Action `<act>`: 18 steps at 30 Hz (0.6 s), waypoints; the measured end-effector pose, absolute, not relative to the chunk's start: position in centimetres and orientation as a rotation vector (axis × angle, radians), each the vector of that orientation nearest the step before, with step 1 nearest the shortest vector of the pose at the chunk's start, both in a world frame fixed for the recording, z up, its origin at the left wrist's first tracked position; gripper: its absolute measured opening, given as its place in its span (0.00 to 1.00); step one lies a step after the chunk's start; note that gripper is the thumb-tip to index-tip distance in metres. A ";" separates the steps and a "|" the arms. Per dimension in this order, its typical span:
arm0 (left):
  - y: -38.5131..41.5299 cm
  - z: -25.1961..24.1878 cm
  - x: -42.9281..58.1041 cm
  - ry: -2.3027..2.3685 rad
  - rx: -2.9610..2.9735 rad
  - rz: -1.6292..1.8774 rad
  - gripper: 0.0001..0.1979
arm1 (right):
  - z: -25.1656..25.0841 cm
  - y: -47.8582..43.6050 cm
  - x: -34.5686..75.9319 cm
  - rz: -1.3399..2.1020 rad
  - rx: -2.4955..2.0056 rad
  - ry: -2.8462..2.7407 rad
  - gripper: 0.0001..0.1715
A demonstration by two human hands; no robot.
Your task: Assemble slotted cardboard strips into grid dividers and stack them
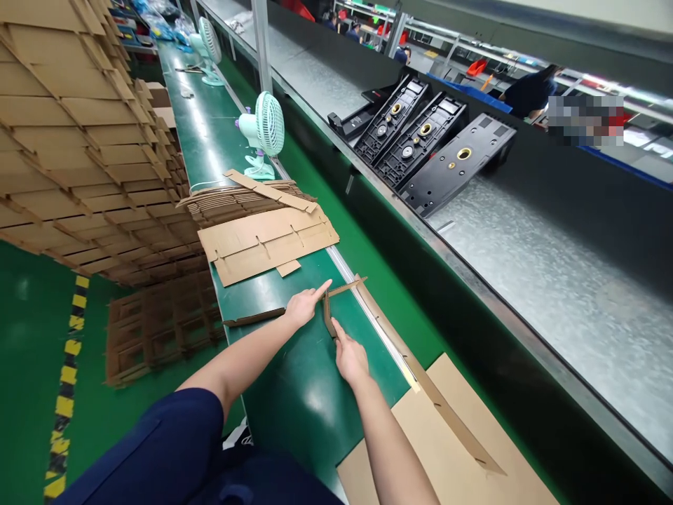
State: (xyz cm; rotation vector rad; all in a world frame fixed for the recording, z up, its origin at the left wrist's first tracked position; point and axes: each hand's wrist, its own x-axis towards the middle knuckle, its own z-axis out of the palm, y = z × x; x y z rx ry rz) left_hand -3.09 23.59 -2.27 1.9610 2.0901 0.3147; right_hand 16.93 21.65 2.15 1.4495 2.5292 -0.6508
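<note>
1. Green floor (26,393) fills the left of my feed, marked by a yellow-and-black tape line (66,386); past it I see a tall stack of cardboard grids (78,133).
2. Next comes a green worktable (289,407). Toward its far end I make out two mint fans (269,126), then a pile of cardboard strips (236,203) and slotted flat sheets (257,238).
3. Across the table, a thin cardboard strip (252,319) runs on edge to the left hand (301,307). That hand bends over it, forefinger pointing out; I cannot tell whether the hidden fingers clamp it.
4. Just right of it, a short cardboard piece (329,315) stands at an angle to the strip line.
5. The right hand (351,356) touches the short piece's near end, forefinger extended; I cannot tell whether it is pinched.
6. Along the table's right edge I see a long slotted strip (436,393), its near end over large cardboard sheets (484,400).
7. Farther right, a long grey counter (557,273) bears black plastic parts (457,168).
</note>
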 end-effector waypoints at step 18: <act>24.0 -2.6 -2.5 2.106 2.027 0.060 0.47 | 2.6 22.4 18.3 -0.299 1.640 2.299 0.44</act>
